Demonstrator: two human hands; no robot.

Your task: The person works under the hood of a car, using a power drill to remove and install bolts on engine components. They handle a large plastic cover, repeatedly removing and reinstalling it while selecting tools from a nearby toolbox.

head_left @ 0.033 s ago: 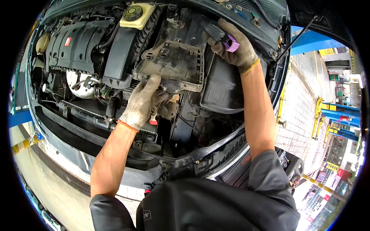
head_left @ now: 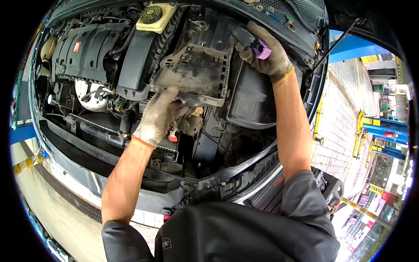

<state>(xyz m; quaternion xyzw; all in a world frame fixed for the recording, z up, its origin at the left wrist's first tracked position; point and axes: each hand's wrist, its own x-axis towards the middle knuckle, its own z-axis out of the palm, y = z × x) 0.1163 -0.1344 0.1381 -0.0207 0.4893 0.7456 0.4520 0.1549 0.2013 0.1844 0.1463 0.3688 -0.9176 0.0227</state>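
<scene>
My gloved left hand (head_left: 159,111) grips the front edge of a dusty black plastic tray (head_left: 196,72), its thumb along the rim and fingers curled underneath; both are slightly blurred. My gloved right hand (head_left: 266,48), higher up at the right, is closed around a dark connector piece (head_left: 244,35) with a purple clip (head_left: 262,51). It is just above a black plastic housing (head_left: 251,98) to the tray's right. A small red part (head_left: 173,138) shows below my left hand.
The engine cover (head_left: 78,52) is at the left, beside a long black box (head_left: 133,70) and a yellowish reservoir (head_left: 157,22). The car's front rim (head_left: 109,174) runs below my hands. A hood prop rod (head_left: 336,43) stands at the upper right, with blue lift parts (head_left: 384,133) beyond.
The tray has shifted slightly toward me, and my left hand has moved slightly down and left with it. My right hand stays almost in place on the connector.
</scene>
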